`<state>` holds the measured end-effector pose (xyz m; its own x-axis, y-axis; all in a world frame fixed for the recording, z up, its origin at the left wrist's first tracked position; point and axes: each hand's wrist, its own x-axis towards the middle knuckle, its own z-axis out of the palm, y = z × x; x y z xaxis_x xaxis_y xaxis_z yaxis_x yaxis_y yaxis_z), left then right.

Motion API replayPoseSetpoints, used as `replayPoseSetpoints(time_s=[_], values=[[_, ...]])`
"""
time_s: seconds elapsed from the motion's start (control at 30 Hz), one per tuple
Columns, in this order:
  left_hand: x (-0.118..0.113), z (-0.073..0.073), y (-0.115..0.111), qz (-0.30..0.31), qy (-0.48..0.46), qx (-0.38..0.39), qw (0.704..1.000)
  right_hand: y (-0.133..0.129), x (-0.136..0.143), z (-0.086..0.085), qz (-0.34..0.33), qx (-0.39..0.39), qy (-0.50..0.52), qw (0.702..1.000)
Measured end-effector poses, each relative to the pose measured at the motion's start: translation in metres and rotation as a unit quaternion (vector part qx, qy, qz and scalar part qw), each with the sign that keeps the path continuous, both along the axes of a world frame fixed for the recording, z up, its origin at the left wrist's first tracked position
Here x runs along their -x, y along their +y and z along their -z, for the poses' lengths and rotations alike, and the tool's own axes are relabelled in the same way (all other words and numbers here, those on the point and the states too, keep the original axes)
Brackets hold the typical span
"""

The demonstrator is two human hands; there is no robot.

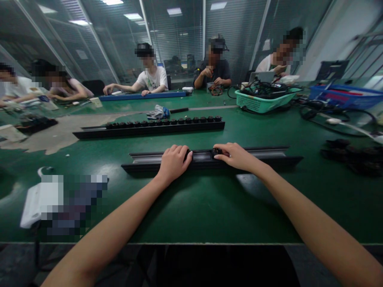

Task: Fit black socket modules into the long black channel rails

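A long black channel rail (269, 158) with a grey inner groove lies across the green table in front of me. My left hand (175, 161) is closed round a small black part (188, 154) at the rail's middle, its fingers resting over the groove. A short way to the right, my right hand (235, 155) pinches another small black part (216, 151) between thumb and fingers, also at the groove. A bare stretch of groove shows between the two hands.
Beyond lies a second rail (149, 129) filled with several black parts, with a glove (158, 112) behind it. Black parts (353, 155) lie at right, a green basket (266, 101) at back right, a white device (38, 203) at left. Several people sit across the table.
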<state>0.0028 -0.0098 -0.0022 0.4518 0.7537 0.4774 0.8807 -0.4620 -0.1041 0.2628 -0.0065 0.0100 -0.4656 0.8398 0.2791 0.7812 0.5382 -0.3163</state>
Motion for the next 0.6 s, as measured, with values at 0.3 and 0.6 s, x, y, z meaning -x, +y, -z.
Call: replayPoseSetpoints(time_s=[0.3, 0.6], values=[[0.0001, 0.0006, 0.0006, 0.001, 0.001, 0.001, 1.000, 0.0003, -0.0013, 0.0003, -0.010, 0.002, 0.005, 1.000], [-0.0005, -0.0003, -0.0003, 0.003, 0.000, 0.001, 1.000, 0.0016, -0.0035, 0.0024, -0.010, 0.003, 0.003, 1.000]])
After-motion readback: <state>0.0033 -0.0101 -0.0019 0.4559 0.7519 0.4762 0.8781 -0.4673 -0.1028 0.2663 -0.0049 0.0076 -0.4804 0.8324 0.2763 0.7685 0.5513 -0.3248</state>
